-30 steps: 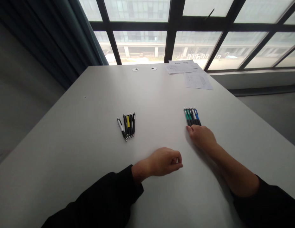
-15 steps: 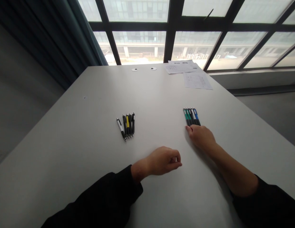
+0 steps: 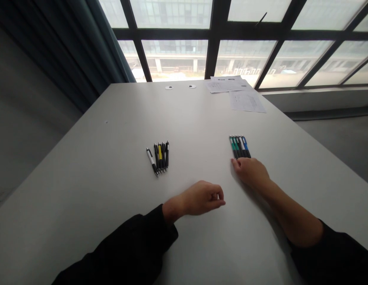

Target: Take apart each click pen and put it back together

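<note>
A row of pens (image 3: 240,147) in green, black, white and blue lies side by side on the white table. At the near ends of that row is my right hand (image 3: 251,171), its fingers curled in against the pens; the lower tips are hidden by it. My left hand (image 3: 202,197) hovers low over the table with its fingers curled and nothing visible in them. To its upper left lies a second group of pens (image 3: 160,157), mostly black with one yellow barrel. A white-and-black pen (image 3: 152,161) slants at that group's left side.
Printed papers (image 3: 246,101) lie on the far right part of the table (image 3: 190,122). Two round cable-hole covers (image 3: 169,88) sit near its back edge. Beyond stand a dark-framed window (image 3: 212,59) and a dark curtain (image 3: 107,47) at left.
My left hand has shifted slightly up and to the left. My right hand stays at the near ends of the pen row, almost unmoved.
</note>
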### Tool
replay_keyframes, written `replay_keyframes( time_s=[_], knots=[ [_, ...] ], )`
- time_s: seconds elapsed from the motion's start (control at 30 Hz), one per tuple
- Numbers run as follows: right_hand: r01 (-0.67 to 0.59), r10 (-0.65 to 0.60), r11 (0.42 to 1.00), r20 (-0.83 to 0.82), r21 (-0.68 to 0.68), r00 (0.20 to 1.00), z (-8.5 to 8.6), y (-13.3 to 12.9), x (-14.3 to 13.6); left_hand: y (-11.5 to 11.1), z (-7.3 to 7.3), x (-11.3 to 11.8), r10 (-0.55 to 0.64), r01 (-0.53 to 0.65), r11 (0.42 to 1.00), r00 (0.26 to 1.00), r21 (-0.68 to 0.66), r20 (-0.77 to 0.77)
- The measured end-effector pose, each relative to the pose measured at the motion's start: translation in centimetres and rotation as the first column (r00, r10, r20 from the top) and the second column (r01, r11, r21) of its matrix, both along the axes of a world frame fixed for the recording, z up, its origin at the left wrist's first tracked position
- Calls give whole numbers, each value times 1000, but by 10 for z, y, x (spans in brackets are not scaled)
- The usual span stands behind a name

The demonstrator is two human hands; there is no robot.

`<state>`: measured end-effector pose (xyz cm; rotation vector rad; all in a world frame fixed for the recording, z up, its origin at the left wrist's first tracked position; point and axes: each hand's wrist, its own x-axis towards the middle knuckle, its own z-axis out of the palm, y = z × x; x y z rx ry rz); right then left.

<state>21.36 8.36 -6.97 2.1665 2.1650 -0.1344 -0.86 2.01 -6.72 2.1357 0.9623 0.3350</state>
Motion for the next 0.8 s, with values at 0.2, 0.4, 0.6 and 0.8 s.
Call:
replay_keyframes(
  time_s=[0.2, 0.4, 0.6, 0.8],
  knots=[
    [1, -1, 1000, -9, -10, 1000, 2, -1, 0, 32, 10, -43, 477, -431, 874, 849, 222, -228],
    [-3, 2, 1000, -14, -10, 1000, 4, -1, -2, 53, 21, -92, 764, -655, 644, 521, 396, -380],
    [6, -6, 1000, -27, -3, 1000, 3, -1, -1, 54, 22, -93, 753, -652, 646, 458, 397, -473],
    [-1, 6, 999, -106, 42, 994, 0, -2, 0, 47, 22, -73, 634, -534, 771, 589, 348, -501]
  ],
)
